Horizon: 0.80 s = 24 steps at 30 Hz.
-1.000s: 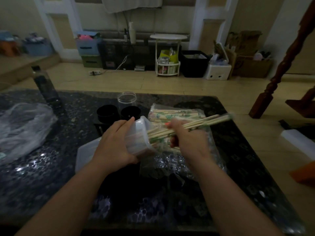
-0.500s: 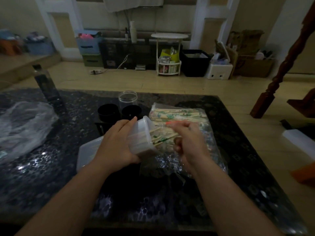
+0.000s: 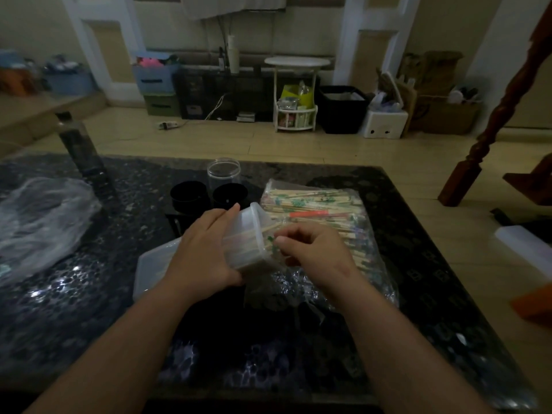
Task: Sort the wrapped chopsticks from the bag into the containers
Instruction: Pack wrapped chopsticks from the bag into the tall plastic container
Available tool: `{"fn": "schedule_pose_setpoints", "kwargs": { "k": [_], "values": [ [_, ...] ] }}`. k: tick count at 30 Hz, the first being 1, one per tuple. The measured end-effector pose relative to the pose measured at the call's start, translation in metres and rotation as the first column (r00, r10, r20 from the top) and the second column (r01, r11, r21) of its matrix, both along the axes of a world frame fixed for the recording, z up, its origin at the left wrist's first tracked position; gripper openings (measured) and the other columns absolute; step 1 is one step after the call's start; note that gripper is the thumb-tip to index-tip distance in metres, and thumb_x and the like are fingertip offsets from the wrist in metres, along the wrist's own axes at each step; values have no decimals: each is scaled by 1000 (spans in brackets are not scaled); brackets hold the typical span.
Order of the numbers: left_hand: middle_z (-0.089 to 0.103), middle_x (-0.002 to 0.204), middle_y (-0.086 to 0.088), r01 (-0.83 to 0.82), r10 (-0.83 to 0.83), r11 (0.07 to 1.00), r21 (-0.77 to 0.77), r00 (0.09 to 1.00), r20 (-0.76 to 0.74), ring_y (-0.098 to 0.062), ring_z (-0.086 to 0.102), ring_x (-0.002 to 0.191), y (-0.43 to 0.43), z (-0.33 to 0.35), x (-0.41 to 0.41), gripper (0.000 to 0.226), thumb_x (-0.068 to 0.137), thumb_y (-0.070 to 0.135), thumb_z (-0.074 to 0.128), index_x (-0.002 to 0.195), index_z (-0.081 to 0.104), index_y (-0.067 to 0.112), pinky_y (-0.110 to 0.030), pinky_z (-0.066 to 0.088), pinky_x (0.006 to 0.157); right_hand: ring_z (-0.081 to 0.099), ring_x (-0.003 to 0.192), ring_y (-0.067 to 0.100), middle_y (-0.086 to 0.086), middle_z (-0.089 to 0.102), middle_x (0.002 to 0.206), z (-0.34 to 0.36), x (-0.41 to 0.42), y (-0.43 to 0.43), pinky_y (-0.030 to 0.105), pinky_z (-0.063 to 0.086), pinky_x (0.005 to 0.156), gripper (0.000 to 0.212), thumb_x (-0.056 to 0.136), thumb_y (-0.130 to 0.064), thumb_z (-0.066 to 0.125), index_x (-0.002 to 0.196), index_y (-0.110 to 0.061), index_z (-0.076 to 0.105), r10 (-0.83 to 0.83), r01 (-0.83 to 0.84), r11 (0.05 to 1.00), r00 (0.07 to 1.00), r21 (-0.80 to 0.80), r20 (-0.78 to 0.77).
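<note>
While left fingers [image 3: 221,215] curl round the tilted translucent tub [image 3: 247,245], right fingers [image 3: 298,232] pinch slim wrapped chopsticks [image 3: 271,231]

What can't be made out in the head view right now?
- Head view: chopstick count inside the tilted container; the left hand wraps its wall, and the plastic is cloudy.
- Head view: whether the right hand pinches a chopstick; its curled fingers hide the contact.
- Head view: wrapper print in the bag; too small and dim.
- Head view: contents of the two black cups; interiors too dark.
</note>
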State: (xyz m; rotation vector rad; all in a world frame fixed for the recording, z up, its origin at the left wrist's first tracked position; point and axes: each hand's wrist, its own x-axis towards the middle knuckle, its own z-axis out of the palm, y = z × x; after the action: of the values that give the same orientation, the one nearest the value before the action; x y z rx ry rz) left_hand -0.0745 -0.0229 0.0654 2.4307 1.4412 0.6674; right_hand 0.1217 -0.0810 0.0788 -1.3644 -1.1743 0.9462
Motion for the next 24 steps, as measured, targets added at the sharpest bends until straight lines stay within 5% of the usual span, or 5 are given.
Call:
{"fn": "schedule_pose_setpoints", "kwargs": {
  "k": [8, 11, 15, 17, 24],
  "values": [
    [32, 146, 4, -25, 25, 1000, -10, 1000, 10, -18, 31, 132, 0, 1, -1, 132, 46, 36, 95, 155, 21, 25, -32, 30, 101, 63, 73, 21, 1, 66, 76, -9, 34, 5, 38, 57, 63, 15, 91, -14, 62, 77, -20, 66, -201, 217, 975, 957, -55, 210],
    [32, 146, 4, -32, 32, 999, -6, 999, 18, -18, 32, 132, 1, 1, -1, 132, 45, 36, 95, 154, 21, 25, -32, 31, 101, 62, 71, 16, -1, 65, 76, -12, 41, 1, 19, 48, 52, 12, 92, -16, 62, 81, -16, 67, -145, 225, 965, 884, -133, 443],
    [31, 147, 4, -41, 42, 999, -16, 999, 28, -17, 31, 132, 1, 1, -1, 132, 46, 36, 95, 154, 21, 26, -34, 31, 103, 60, 77, 17, -3, 63, 79, -15, 45, 0, 29, 49, 64, 14, 82, -12, 66, 73, -20, 58, 142, 194, 914, 670, -357, 728],
    [31, 147, 4, -43, 44, 999, -19, 999, 29, -17, 31, 132, 1, 1, -1, 132, 45, 36, 95, 154, 21, 27, -34, 31, 104, 57, 80, 19, 0, 60, 90, -19, 43, -3, 30, 44, 63, 17, 82, -13, 65, 88, -20, 51, 253, 209, 873, 580, -441, 774],
    [32, 145, 3, -35, 36, 999, -12, 999, 31, -18, 32, 131, 1, 2, -2, 132, 44, 36, 96, 154, 24, 24, -32, 31, 103, 58, 117, 32, 11, 48, 140, -43, 39, -11, 38, 49, 89, 90, 83, -20, 67, 152, -31, 10, 263, 229, 898, 406, -376, 875]
  ]
}}
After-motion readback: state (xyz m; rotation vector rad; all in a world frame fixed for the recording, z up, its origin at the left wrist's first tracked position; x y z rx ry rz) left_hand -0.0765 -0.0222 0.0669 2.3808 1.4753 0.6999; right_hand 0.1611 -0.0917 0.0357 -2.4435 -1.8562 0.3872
